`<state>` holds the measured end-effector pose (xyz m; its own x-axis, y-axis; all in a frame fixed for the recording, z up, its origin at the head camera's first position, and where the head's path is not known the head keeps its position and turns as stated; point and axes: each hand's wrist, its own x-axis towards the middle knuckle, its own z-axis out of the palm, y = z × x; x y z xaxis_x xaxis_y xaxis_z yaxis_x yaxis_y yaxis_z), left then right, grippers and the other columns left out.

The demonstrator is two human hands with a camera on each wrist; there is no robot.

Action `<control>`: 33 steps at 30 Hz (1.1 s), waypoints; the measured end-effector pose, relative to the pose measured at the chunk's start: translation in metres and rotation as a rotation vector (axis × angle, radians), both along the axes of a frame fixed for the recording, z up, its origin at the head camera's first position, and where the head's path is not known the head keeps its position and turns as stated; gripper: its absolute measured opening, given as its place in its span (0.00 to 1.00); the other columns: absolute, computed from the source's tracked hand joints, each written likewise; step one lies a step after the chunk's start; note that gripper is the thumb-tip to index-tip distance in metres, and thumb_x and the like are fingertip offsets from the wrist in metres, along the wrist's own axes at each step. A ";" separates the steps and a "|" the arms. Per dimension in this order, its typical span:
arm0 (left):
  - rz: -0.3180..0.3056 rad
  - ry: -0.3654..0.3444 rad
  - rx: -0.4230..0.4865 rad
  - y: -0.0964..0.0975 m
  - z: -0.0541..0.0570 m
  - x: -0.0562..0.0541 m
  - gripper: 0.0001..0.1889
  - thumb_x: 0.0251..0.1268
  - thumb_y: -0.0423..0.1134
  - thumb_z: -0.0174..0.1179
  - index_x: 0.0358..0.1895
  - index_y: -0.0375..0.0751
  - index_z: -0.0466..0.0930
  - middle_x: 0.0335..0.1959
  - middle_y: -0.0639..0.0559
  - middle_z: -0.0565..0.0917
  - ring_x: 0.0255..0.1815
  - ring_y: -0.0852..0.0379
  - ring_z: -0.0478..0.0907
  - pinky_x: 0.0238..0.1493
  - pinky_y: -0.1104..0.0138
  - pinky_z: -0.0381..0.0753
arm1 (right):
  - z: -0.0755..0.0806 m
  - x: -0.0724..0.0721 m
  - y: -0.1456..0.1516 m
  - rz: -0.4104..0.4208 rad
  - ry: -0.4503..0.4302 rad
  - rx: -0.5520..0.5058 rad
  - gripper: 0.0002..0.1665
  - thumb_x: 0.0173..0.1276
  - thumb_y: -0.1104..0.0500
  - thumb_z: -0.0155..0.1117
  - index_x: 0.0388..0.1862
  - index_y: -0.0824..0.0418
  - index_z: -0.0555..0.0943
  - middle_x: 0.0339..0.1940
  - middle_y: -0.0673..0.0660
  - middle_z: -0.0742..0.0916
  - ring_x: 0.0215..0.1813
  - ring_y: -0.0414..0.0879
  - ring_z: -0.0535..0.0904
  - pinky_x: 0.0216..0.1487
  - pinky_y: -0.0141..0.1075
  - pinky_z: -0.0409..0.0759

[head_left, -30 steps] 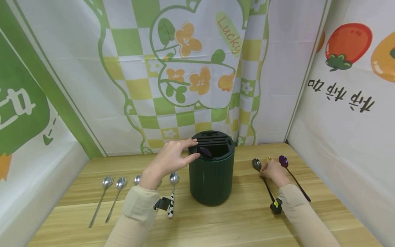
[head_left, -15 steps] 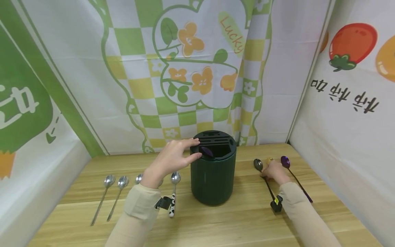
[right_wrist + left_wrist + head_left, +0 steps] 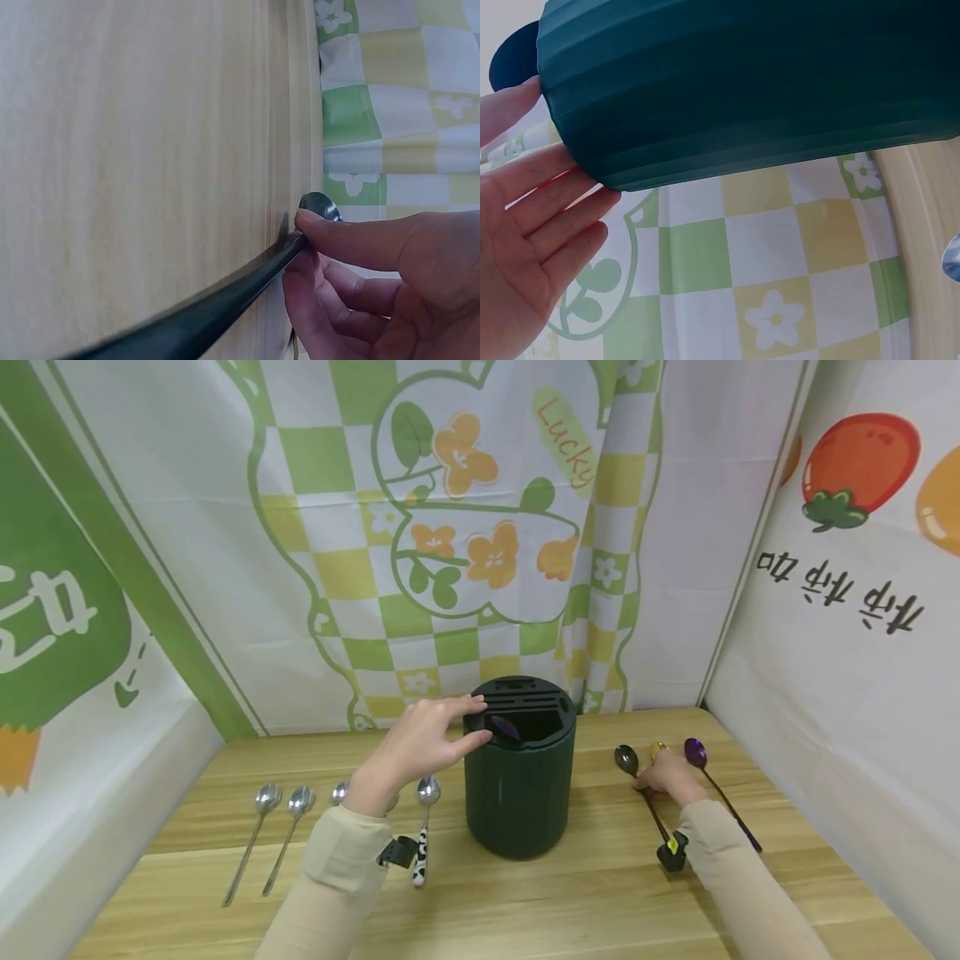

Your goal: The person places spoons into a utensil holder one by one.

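The work looks barely begun: one purplish spoon [image 3: 506, 729] is in the holder [image 3: 517, 802], its bowl showing above the rim, and the other spoons in sight are outside it. The holder is upright on the worktop [image 3: 585, 893], a dark ribbed cylinder whose top [image 3: 517, 695] has narrow slots at the back and a wide compartment at the front. The spoon leans in the left end of that wide compartment, and no other spoon shows above the top. The left hand [image 3: 423, 737] touches the rim with thumb and fingers spread and nearly straight, probably to steady the holder; its grip is loose rather than clenched. The right hand [image 3: 670, 774] is well apart from the holder, its grip closed, thumb and finger pinching the black spoon [image 3: 626, 760] at the neck, just below the bowl. Whether that spoon has left the wood I cannot quite tell. Beyond the hand lies the gold spoon [image 3: 659, 748] (mostly hidden by the fingers), with the purple spoon [image 3: 696, 753] to the right. On the holder's other side lie silver spoons [image 3: 267, 797], some half covered by the left wrist, and one with a cow-patterned handle [image 3: 420, 858]. All these seem left to do.
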<state>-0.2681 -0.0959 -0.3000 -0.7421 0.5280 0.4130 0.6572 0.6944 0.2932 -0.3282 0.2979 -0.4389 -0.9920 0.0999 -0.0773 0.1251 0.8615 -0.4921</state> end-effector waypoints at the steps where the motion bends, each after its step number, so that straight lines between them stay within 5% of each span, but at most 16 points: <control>1: 0.001 -0.001 0.000 0.000 0.000 0.000 0.26 0.65 0.56 0.56 0.62 0.47 0.76 0.62 0.47 0.77 0.57 0.51 0.78 0.56 0.54 0.77 | 0.000 0.000 0.000 0.002 0.000 0.003 0.14 0.52 0.58 0.73 0.24 0.66 0.79 0.21 0.56 0.81 0.26 0.46 0.75 0.29 0.35 0.73; 8: 0.005 -0.007 -0.006 0.000 0.001 0.000 0.26 0.65 0.56 0.56 0.62 0.47 0.75 0.62 0.47 0.76 0.57 0.51 0.79 0.56 0.54 0.77 | 0.001 -0.001 -0.001 0.004 -0.005 0.035 0.17 0.51 0.55 0.73 0.26 0.68 0.78 0.25 0.59 0.81 0.31 0.51 0.75 0.38 0.44 0.75; 33: -0.009 -0.001 0.007 0.000 0.000 0.000 0.26 0.65 0.55 0.57 0.61 0.46 0.76 0.62 0.47 0.77 0.57 0.50 0.78 0.56 0.54 0.77 | 0.010 0.003 -0.003 -0.006 0.033 0.004 0.16 0.52 0.55 0.74 0.21 0.67 0.81 0.24 0.59 0.84 0.30 0.49 0.76 0.40 0.45 0.78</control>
<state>-0.2676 -0.0960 -0.2996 -0.7377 0.5314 0.4164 0.6630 0.6865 0.2985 -0.3248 0.2946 -0.4288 -0.9934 0.1060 -0.0442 0.1140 0.8626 -0.4928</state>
